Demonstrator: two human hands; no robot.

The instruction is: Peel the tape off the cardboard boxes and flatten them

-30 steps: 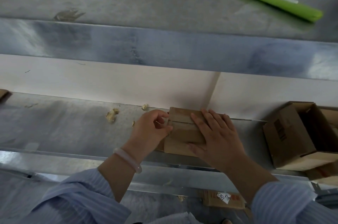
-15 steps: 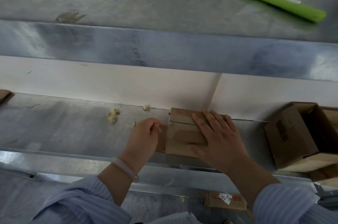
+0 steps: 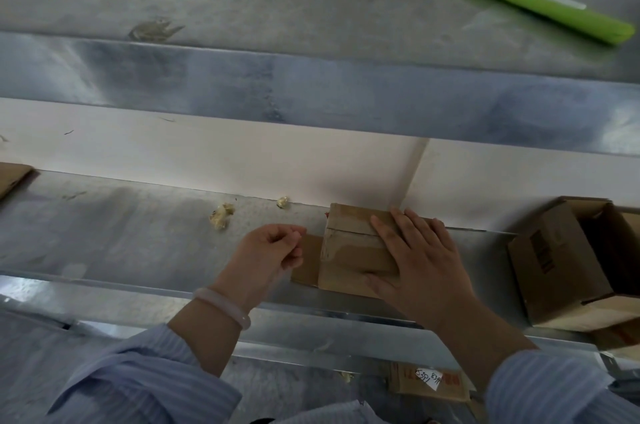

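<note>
A small cardboard box [image 3: 349,250] is seen on the metal surface [image 3: 121,236], right of the middle, reaching from the back wall almost to the front edge. One flap is folded out flat on its left side. The right hand [image 3: 415,257] is laid on top of the box with fingers straight and spread, the palm covering the box's right half. The left hand [image 3: 270,250] is held just beside the box's left side, above the flap, with its fingers curled in and the thumb brought against the fingertips (whether a strip of tape is pinched there cannot be told). A pale bracelet [image 3: 225,306] is worn on the left wrist.

Two crumpled tape scraps [image 3: 221,215] are found near the back edge, left of the box. A larger open box [image 3: 561,267] is tipped on its side at the right end of the surface. A green roll [image 3: 540,4] is lying on the upper shelf [image 3: 277,8].
</note>
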